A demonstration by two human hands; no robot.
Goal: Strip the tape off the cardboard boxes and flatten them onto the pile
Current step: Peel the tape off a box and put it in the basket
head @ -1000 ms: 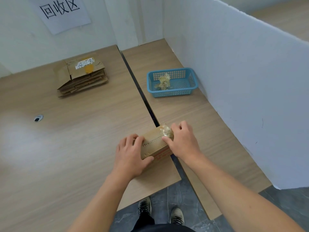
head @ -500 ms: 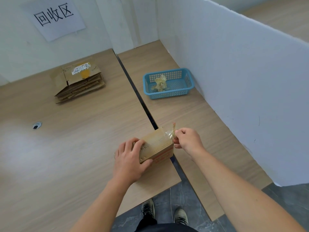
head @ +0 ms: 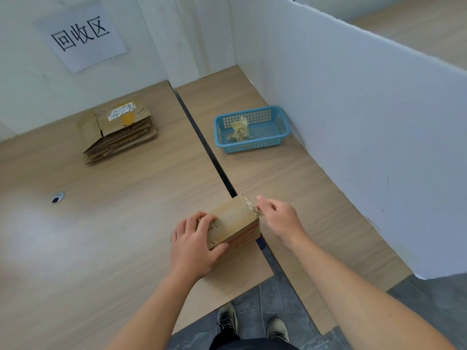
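While the left hand (head: pixel 194 246) grips the small cardboard box (head: pixel 233 219) at the table's (head: pixel 113 223) near edge, the right hand (head: pixel 280 218) pinches a tape strip (head: pixel 249 206) at the box's far corner. This looks like the peeling step. The next move probably calls for a steady pull, then dropping the tape in the blue basket (head: pixel 252 147).

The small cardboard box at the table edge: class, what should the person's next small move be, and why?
Probably pull the tape up and away with the right hand, which pinches its lifted end at the far corner of the box, while the left hand grips the box steady. The tape seems partly stuck, so flattening must wait.
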